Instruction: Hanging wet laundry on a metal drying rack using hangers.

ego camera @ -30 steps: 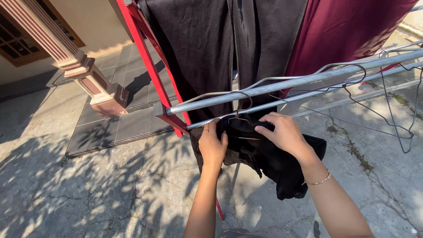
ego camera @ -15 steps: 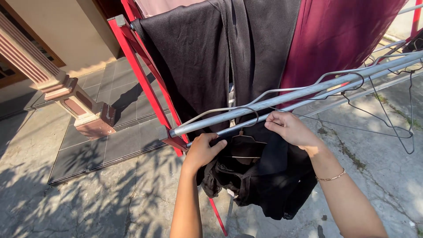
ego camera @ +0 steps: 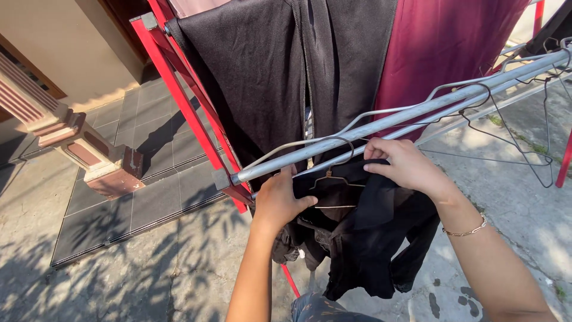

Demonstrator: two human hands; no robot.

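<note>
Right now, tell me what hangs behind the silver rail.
Behind the silver rail hang a black cloth and a maroon cloth. They cover whatever is behind them.

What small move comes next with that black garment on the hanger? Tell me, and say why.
Probably let go and smooth it. The wire hanger already hooks over the silver rail, yet the black garment hangs bunched, with the left hand and right hand gripping its shoulders.
</note>
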